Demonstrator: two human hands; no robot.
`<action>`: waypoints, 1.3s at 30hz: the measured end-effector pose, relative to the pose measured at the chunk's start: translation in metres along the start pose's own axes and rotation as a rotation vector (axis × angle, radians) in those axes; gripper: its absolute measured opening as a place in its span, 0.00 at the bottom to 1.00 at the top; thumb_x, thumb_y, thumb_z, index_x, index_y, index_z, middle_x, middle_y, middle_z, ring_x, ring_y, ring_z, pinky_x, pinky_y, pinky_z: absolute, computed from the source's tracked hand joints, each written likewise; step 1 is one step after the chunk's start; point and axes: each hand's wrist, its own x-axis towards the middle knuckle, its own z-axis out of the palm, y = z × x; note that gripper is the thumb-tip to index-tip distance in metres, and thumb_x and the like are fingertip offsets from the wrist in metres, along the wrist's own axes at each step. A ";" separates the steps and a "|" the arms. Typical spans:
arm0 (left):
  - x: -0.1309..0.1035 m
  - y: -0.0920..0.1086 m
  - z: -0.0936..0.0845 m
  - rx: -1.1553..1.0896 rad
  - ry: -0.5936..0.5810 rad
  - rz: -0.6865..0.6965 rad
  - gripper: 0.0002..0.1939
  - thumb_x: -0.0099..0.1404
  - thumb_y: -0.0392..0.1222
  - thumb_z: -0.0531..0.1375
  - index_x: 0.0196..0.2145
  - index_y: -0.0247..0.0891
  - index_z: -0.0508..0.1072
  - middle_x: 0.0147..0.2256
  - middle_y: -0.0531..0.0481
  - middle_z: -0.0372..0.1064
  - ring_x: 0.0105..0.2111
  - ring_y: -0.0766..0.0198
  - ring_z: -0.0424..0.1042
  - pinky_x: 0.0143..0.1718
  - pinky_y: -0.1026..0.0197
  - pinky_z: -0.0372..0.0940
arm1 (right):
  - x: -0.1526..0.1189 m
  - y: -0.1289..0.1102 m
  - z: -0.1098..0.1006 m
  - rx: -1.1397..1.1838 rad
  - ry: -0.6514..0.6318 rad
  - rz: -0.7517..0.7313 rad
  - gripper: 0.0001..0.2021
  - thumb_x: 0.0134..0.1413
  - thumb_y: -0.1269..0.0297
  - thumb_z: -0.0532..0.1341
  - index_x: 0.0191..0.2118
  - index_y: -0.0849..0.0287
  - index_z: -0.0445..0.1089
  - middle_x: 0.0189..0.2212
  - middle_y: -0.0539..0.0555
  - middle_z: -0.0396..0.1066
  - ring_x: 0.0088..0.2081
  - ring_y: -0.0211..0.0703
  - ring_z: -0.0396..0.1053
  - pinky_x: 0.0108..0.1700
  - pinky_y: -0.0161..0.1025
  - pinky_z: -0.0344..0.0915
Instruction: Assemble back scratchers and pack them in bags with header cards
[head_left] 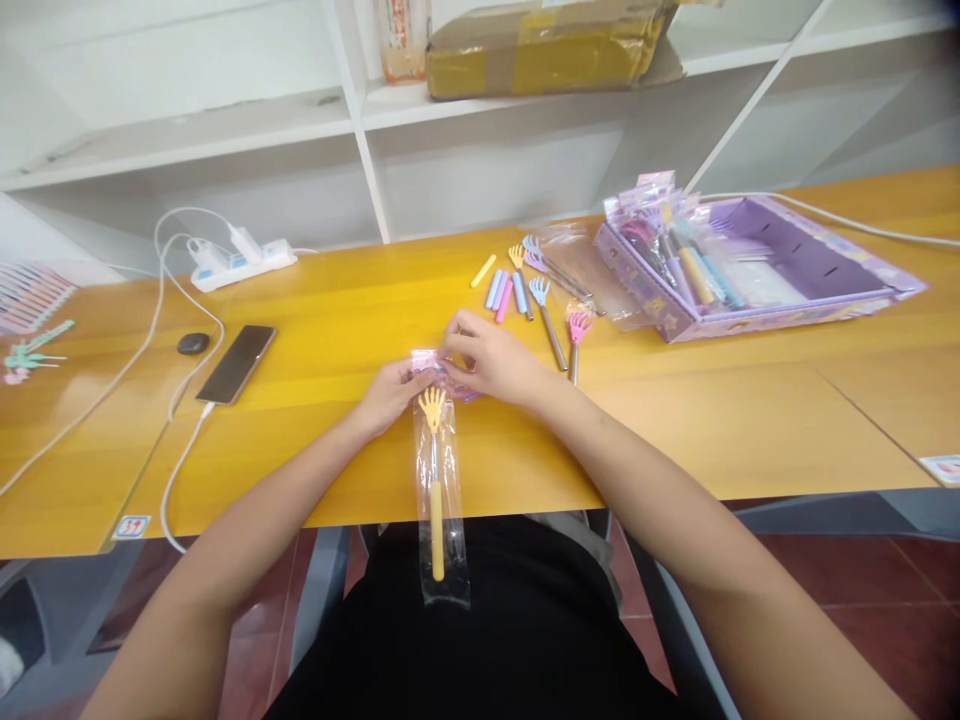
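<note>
Pinching the top end of a clear bag with the left hand, thumb laid on the near side below a pink card. Holding the right hand over the same end, fingers curled and tips close to the left thumb; cannot tell whether gripping the plastic or only touching it. Seen through the bag, a yellow scratcher, claw up by the hands and handle down, reaching past the near edge of the tabletop and over the lap. Just beyond the right hand, lying loose, a yellow stick, some blue handles and a pink handle. Beside these, scratchers with bare metal rods, among them a blue scratcher and a pink scratcher. Farther right, a purple box with bagged scratchers heaped in its left part. Off to the left, a phone on a white cable, near a small black gadget, with a white power strip behind. Up on the shelf, a taped cardboard box.
</note>
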 end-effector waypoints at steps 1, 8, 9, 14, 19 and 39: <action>0.000 0.001 0.001 -0.012 -0.010 -0.004 0.24 0.67 0.58 0.72 0.49 0.34 0.83 0.46 0.40 0.84 0.45 0.53 0.82 0.53 0.52 0.74 | 0.000 0.000 -0.001 -0.017 -0.010 0.005 0.04 0.71 0.65 0.62 0.43 0.57 0.75 0.46 0.56 0.69 0.38 0.41 0.66 0.37 0.38 0.61; 0.000 0.008 0.003 -0.138 0.026 -0.017 0.29 0.67 0.63 0.70 0.48 0.32 0.83 0.41 0.40 0.84 0.43 0.52 0.84 0.47 0.54 0.76 | -0.001 -0.003 0.001 -0.050 -0.062 0.051 0.12 0.77 0.58 0.58 0.45 0.57 0.77 0.47 0.57 0.70 0.36 0.40 0.67 0.40 0.39 0.62; 0.000 0.009 0.003 -0.141 0.038 -0.025 0.29 0.67 0.64 0.71 0.48 0.32 0.83 0.41 0.40 0.84 0.43 0.51 0.84 0.46 0.54 0.76 | -0.001 -0.003 0.002 -0.053 -0.062 0.064 0.13 0.77 0.58 0.58 0.45 0.57 0.77 0.48 0.57 0.70 0.37 0.41 0.68 0.41 0.40 0.63; 0.000 0.006 -0.001 -0.069 0.017 -0.057 0.29 0.66 0.62 0.71 0.51 0.33 0.83 0.42 0.39 0.85 0.44 0.49 0.84 0.48 0.52 0.76 | 0.002 -0.007 0.007 -0.033 -0.046 0.258 0.16 0.72 0.54 0.65 0.57 0.58 0.72 0.50 0.59 0.74 0.40 0.46 0.71 0.41 0.40 0.62; 0.000 0.003 -0.007 0.060 0.000 0.004 0.29 0.70 0.62 0.68 0.55 0.34 0.82 0.44 0.40 0.85 0.47 0.48 0.84 0.51 0.51 0.75 | 0.005 -0.012 0.010 0.025 -0.138 0.431 0.13 0.74 0.53 0.61 0.41 0.57 0.73 0.33 0.53 0.76 0.32 0.43 0.68 0.35 0.39 0.55; -0.001 0.029 -0.008 -0.081 0.164 0.002 0.27 0.57 0.51 0.79 0.47 0.34 0.79 0.32 0.49 0.80 0.26 0.65 0.76 0.28 0.64 0.71 | 0.009 -0.002 0.016 0.624 0.009 0.659 0.25 0.61 0.35 0.67 0.42 0.54 0.68 0.24 0.46 0.70 0.23 0.39 0.65 0.27 0.38 0.60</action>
